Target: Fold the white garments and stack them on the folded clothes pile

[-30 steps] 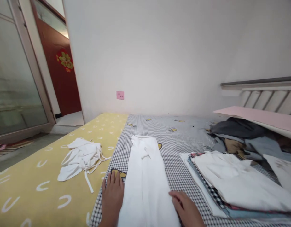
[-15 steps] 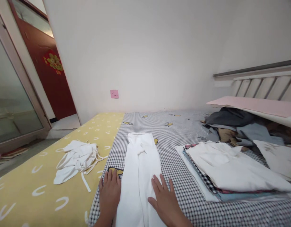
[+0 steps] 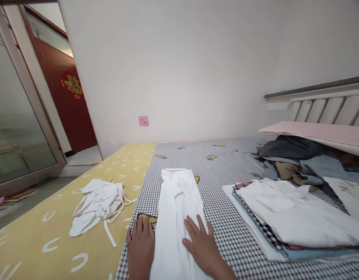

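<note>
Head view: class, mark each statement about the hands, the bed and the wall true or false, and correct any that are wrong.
1. The right hand lies on the long white garment. True.
2. The folded pile is to the right of the garment. True.
3. The left hand rests on the pile. False: it lies on the checked sheet, left of the garment.
4. A pink note is on the wall. True.
5. The crumpled white cloth lies on the checked sheet. False: it lies on the yellow sheet.
</note>
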Demonstrator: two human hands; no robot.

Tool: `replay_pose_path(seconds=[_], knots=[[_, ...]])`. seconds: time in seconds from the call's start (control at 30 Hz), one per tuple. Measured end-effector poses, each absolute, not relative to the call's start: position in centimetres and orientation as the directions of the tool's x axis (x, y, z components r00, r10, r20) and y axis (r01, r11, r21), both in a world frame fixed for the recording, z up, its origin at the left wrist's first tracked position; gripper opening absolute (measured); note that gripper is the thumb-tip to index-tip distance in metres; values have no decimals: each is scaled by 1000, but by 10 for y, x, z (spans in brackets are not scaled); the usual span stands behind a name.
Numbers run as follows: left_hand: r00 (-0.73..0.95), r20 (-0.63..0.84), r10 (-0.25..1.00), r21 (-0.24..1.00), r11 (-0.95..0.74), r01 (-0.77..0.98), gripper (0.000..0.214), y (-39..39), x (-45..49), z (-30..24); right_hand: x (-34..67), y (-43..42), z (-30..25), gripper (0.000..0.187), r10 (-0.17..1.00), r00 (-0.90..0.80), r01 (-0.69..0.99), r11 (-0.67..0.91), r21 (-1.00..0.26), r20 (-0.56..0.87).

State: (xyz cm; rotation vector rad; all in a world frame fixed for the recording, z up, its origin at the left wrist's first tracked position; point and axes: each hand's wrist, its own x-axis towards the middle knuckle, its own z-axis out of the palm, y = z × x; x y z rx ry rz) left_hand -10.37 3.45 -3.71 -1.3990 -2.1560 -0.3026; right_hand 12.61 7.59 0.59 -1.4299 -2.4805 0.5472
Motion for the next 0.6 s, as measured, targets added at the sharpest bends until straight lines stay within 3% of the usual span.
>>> replay_pose_path(seconds=[0.07, 0.17, 0.23, 0.3, 0.37, 0.43, 0.5, 0.6], knots=[[-305, 552, 776, -111, 431, 895, 49, 33, -102, -34, 134, 75, 10, 59, 842, -539, 723, 477, -499, 24], [-293, 544, 786, -120, 419, 900, 48, 30, -99, -29, 150, 78, 12, 56, 815, -574, 528, 438, -728, 75], [-297, 543, 786, -108, 416, 903, 47, 29, -98, -28, 163, 83, 7, 60, 858, -496, 339, 334, -879, 135], [-303, 550, 778, -91, 416, 905, 46, 30, -98, -27, 177, 88, 0, 62, 923, -334, 230, 278, -932, 193], [-304, 563, 769, -78, 415, 906, 45, 31, -98, -28, 190, 91, -10, 58, 940, -194, 304, 329, -894, 280], [-297, 577, 761, -76, 412, 908, 44, 31, -99, -30, 198, 91, -19, 50, 906, -119, 490, 409, -770, 405], [-292, 586, 756, -79, 412, 908, 44, 32, -99, -30, 198, 89, -26, 47, 849, -102, 647, 453, -614, 519], [-283, 592, 755, -91, 411, 907, 44, 31, -98, -31, 186, 88, -27, 46, 790, -170, 747, 494, -446, 589]])
